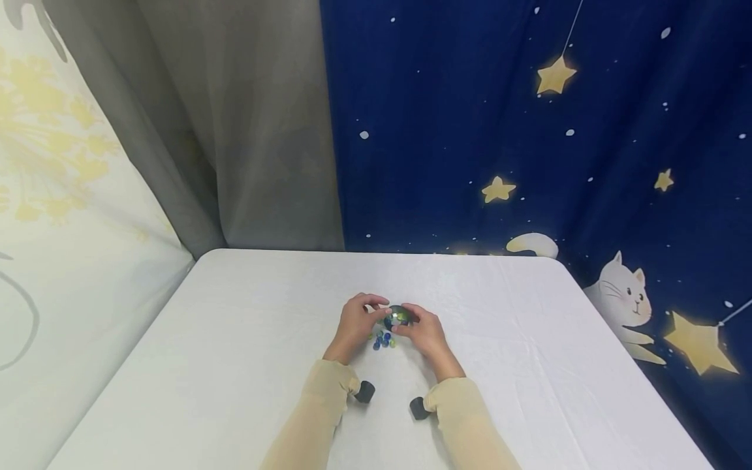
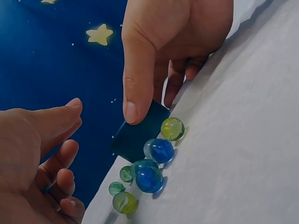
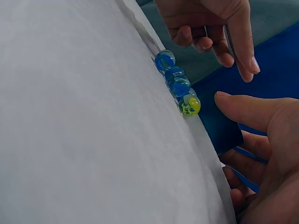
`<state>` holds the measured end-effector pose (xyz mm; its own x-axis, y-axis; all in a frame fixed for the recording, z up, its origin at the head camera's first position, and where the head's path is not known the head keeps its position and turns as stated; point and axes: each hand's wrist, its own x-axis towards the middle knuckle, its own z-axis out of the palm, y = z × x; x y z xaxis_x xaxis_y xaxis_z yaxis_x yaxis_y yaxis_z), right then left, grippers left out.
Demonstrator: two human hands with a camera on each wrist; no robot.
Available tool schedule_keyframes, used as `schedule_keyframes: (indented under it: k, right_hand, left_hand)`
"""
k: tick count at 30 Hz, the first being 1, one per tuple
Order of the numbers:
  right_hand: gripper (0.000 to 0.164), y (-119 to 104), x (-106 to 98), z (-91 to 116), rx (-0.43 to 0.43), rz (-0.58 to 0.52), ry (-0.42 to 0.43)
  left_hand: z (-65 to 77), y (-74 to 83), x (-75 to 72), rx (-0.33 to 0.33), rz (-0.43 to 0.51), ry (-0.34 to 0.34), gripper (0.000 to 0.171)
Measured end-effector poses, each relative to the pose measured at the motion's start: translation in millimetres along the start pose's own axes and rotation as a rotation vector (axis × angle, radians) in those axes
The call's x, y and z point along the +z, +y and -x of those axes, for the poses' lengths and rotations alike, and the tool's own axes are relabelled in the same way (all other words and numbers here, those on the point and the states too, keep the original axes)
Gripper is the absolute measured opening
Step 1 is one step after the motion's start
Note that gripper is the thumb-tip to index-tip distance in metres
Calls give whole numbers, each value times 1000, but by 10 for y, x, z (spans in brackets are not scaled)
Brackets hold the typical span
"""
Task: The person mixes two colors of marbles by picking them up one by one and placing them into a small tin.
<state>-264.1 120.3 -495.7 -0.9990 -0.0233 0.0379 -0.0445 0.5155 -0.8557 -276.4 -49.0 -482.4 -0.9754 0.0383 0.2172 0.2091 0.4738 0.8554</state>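
Observation:
My right hand (image 1: 425, 329) grips a small, round, dark green cup (image 2: 138, 140), thumb on the near side and fingers round the far side. The left hand (image 1: 355, 323) hovers at the cup's left, fingers loosely bent. Nothing shows between its thumb and fingers (image 3: 238, 42) in the wrist views. Several glass marbles lie on the cloth just in front of the cup. Among them are a blue marble (image 2: 149, 179), a yellow-green marble (image 3: 190, 106) and smaller green marbles. From the head view, the hands partly cover the cup.
A white cloth covers the table (image 1: 264, 313). A grey curtain (image 1: 270, 130) and a dark blue curtain (image 1: 435, 130) with stars and a cat hang behind its far edge. Black wrist devices (image 1: 365, 391) sit at both beige sleeves (image 1: 311, 418).

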Motion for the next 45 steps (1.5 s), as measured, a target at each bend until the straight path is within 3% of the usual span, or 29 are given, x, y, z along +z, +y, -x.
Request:
schedule_keyframes:
  k: [9, 20, 32, 45]
  right_hand:
    - [54, -3, 1, -3, 12, 6, 5]
    - [55, 28, 16, -10, 14, 9, 8]
    - [55, 11, 32, 3, 40, 5, 5]
    - [55, 15, 41, -15, 26, 12, 9]
  left_hand:
    - [-21, -68, -28, 2, -15, 2, 16]
    - [-8, -124, -83, -73, -65, -16, 20]
    - [-9, -224, -20, -114, -139, -25, 19]
    - [2, -295, -10, -112, -175, -67, 20]
